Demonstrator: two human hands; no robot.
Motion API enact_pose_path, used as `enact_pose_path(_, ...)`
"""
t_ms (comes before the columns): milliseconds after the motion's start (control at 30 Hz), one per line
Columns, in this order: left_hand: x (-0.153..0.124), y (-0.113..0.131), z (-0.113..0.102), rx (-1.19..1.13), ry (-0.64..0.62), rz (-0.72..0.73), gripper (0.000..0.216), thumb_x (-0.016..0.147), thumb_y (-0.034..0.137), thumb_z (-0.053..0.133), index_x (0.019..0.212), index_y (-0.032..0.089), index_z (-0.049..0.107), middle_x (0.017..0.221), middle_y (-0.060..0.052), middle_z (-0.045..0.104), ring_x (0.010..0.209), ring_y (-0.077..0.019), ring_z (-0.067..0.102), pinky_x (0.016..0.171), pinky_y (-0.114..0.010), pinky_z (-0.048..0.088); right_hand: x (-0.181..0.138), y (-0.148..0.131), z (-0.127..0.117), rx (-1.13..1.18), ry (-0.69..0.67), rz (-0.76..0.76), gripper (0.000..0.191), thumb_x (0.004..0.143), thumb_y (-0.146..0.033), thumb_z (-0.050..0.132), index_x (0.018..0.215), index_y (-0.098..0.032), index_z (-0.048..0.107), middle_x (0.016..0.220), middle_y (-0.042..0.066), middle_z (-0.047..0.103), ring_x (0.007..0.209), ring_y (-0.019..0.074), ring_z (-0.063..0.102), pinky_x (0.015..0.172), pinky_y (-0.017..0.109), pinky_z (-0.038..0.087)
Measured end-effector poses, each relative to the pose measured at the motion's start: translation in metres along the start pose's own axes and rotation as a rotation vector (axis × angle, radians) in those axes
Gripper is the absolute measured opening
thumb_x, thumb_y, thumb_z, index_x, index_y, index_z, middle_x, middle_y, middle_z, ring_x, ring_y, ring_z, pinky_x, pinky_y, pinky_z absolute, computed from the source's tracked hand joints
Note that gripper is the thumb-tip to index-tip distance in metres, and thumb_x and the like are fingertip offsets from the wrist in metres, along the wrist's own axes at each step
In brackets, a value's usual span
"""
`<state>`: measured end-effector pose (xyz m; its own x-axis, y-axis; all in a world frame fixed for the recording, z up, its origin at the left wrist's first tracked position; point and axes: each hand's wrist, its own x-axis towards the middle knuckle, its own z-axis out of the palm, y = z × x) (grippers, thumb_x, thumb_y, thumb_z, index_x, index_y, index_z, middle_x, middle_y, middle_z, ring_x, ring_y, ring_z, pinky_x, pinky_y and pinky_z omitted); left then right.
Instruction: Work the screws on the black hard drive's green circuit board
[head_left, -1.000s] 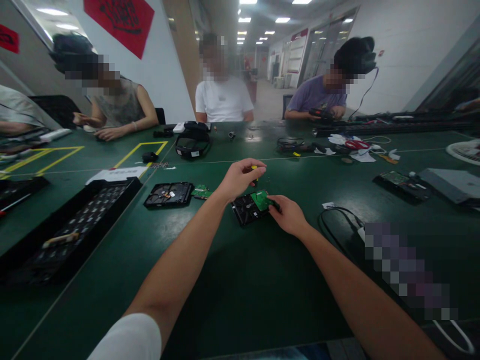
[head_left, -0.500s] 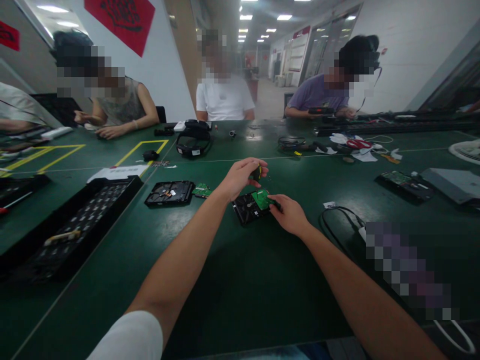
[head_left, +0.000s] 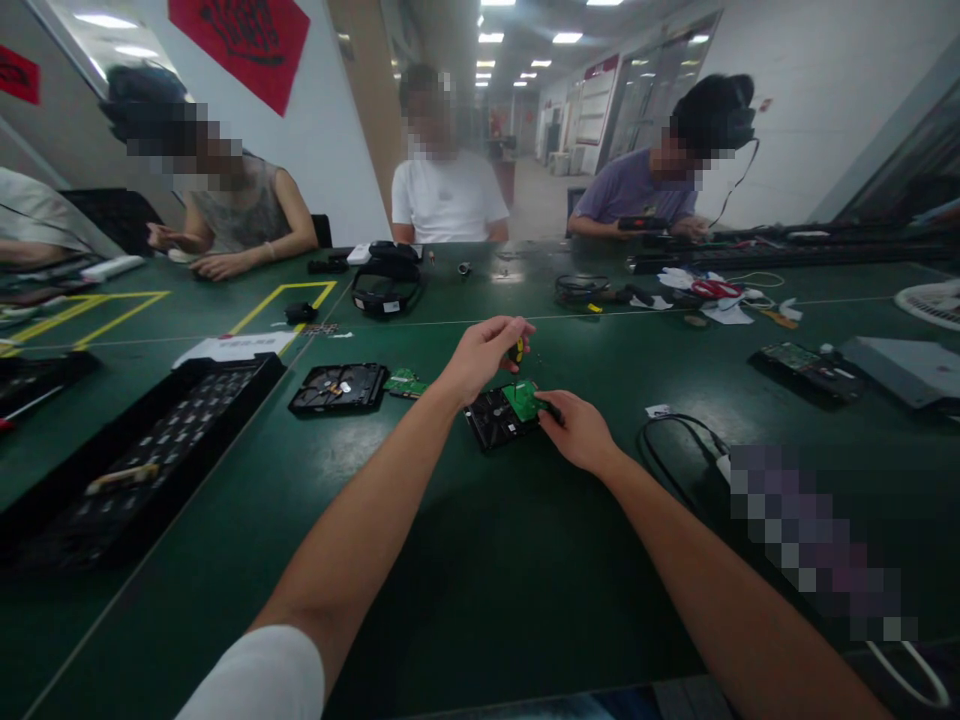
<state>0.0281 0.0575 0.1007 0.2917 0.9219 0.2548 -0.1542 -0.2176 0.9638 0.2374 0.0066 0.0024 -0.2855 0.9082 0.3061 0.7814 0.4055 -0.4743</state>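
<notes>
Since a moment ago, left hand (head_left: 484,357) barely shifts, pinching the yellow-black screwdriver (head_left: 517,350) upright; keep right hand (head_left: 579,432) steadying the black hard drive (head_left: 501,415) with green circuit board (head_left: 522,399).

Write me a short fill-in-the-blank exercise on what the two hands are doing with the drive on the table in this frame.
1. The left hand holds a small screwdriver with a black and ____ handle.
2. The right hand rests on the hard drive's ____ side.
3. The circuit board on top of that drive is ____ in colour.
4. A second opened drive lies on the table to the ____ of the one being handled.

Missing words: yellow; right; green; left
</notes>
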Motion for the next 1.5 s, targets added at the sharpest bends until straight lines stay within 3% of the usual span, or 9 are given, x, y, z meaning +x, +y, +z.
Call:
enact_pose_path(133, 0.001, 0.001, -0.003, -0.063, -0.007, -0.036, 0.032, 0.092, 0.047, 0.067, 0.097, 0.015, 0.074, 0.093, -0.008, 0.067, 0.083, -0.0160, 0.064, 0.059, -0.023, 0.054, 0.000, 0.000, -0.001, -0.013, -0.016, 0.014, 0.038, 0.099, -0.030, 0.059, 0.135, -0.023, 0.067, 0.133, 0.010, 0.068, 0.093, 0.0206, 0.067, 0.079, 0.033, 0.050)
enact_pose_path(400, -0.001, -0.002, 0.002, 0.237, 0.232, 0.040, 0.044, 0.074, 0.051, 0.087, 0.082, 0.017, 0.061, 0.073, -0.001, 0.061, 0.060, -0.0093, 0.053, 0.048, -0.021, 0.045, -0.001, 0.002, 0.001, 0.003, -0.004, -0.006, 0.037, 0.100, -0.031, 0.058, 0.135, -0.023, 0.066, 0.130, 0.009, 0.068, 0.092, 0.0200, 0.066, 0.079, 0.034, 0.050)
enact_pose_path(533, -0.001, -0.001, 0.002, 0.215, 0.153, 0.034, 0.039, 0.079, 0.050, 0.083, 0.085, 0.017, 0.063, 0.077, -0.003, 0.065, 0.063, -0.0105, 0.057, 0.048, -0.020, 0.046, -0.002, -0.001, -0.001, 0.001, 0.000, 0.004, 0.037, 0.100, -0.031, 0.057, 0.135, -0.024, 0.066, 0.129, 0.009, 0.069, 0.093, 0.0202, 0.066, 0.078, 0.033, 0.050)
enact_pose_path(733, 0.000, 0.001, -0.001, -0.002, -0.018, -0.026, 0.031, 0.092, 0.044, 0.067, 0.108, 0.017, 0.068, 0.103, -0.010, 0.075, 0.090, -0.0183, 0.071, 0.053, -0.021, 0.052, 0.000, -0.004, -0.003, -0.014, -0.017, 0.018, 0.035, 0.099, -0.029, 0.059, 0.133, -0.023, 0.067, 0.133, 0.010, 0.068, 0.095, 0.0216, 0.067, 0.081, 0.034, 0.052)
enact_pose_path(933, 0.000, -0.001, 0.000, 0.109, 0.038, 0.065, 0.033, 0.083, 0.042, 0.080, 0.094, 0.015, 0.065, 0.088, -0.006, 0.071, 0.074, -0.0129, 0.065, 0.053, -0.020, 0.050, 0.000, -0.001, -0.001, 0.017, 0.000, -0.020, 0.035, 0.100, -0.028, 0.057, 0.133, -0.022, 0.067, 0.131, 0.009, 0.069, 0.105, 0.0230, 0.067, 0.090, 0.036, 0.052)
enact_pose_path(1067, 0.000, -0.006, 0.000, 0.196, 0.150, 0.076, 0.043, 0.073, 0.045, 0.089, 0.085, 0.017, 0.058, 0.075, -0.001, 0.065, 0.062, -0.0106, 0.059, 0.053, -0.022, 0.048, 0.000, 0.000, -0.001, 0.008, 0.000, -0.009, 0.035, 0.099, -0.029, 0.059, 0.133, -0.023, 0.067, 0.131, 0.009, 0.068, 0.100, 0.0217, 0.067, 0.085, 0.034, 0.051)
enact_pose_path(1200, 0.002, -0.009, -0.002, 0.312, 0.218, 0.113, 0.049, 0.067, 0.048, 0.092, 0.082, 0.018, 0.057, 0.074, 0.000, 0.063, 0.064, -0.0112, 0.059, 0.056, -0.023, 0.047, -0.001, 0.000, -0.001, 0.008, -0.004, -0.006, 0.035, 0.100, -0.030, 0.059, 0.134, -0.024, 0.066, 0.131, 0.009, 0.068, 0.095, 0.0202, 0.066, 0.081, 0.033, 0.050)
enact_pose_path(1500, 0.000, -0.003, -0.001, 0.301, 0.037, 0.145, 0.033, 0.081, 0.044, 0.081, 0.094, 0.019, 0.063, 0.076, 0.001, 0.059, 0.068, -0.0116, 0.056, 0.054, -0.021, 0.048, -0.002, -0.001, -0.002, 0.012, 0.009, -0.022, 0.035, 0.100, -0.029, 0.058, 0.133, -0.023, 0.066, 0.130, 0.009, 0.069, 0.094, 0.0205, 0.067, 0.081, 0.034, 0.051)
